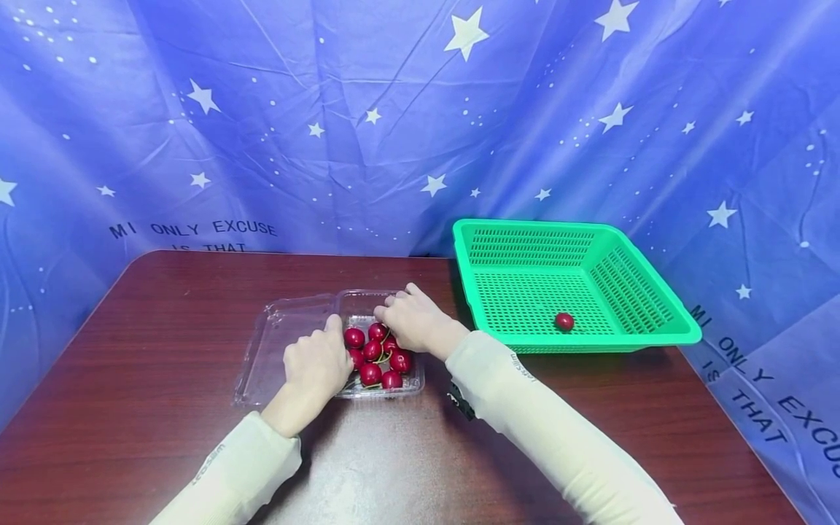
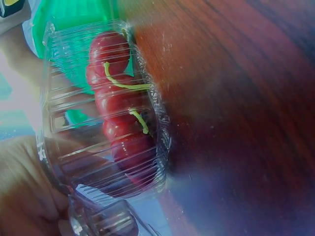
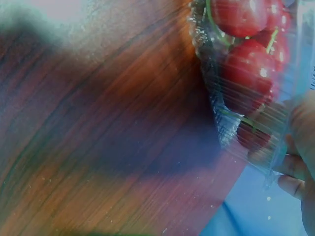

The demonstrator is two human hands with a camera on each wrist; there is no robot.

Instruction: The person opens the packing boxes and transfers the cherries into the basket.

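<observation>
An open clear plastic clamshell box (image 1: 377, 394) holds several dark red cherries (image 1: 370, 374), some with green stems, on the wooden table. My left hand (image 1: 319, 364) grips the box's left side, where the lid joins; in the left wrist view the palm (image 2: 24, 182) lies beside the ribbed wall. At the far right corner, my right hand (image 1: 416, 321) holds the rim; in the right wrist view curled fingertips (image 3: 291, 186) sit against the plastic edge. Part of each hand's grip is hidden. The cherries (image 2: 123, 103) show through the box wall.
A green plastic basket (image 1: 590, 340) stands at the back right with one cherry (image 1: 564, 321) inside. The transparent lid (image 1: 269, 350) lies folded out to the left. Behind the brown table (image 1: 164, 328) hangs a blue curtain (image 1: 367, 168) with stars.
</observation>
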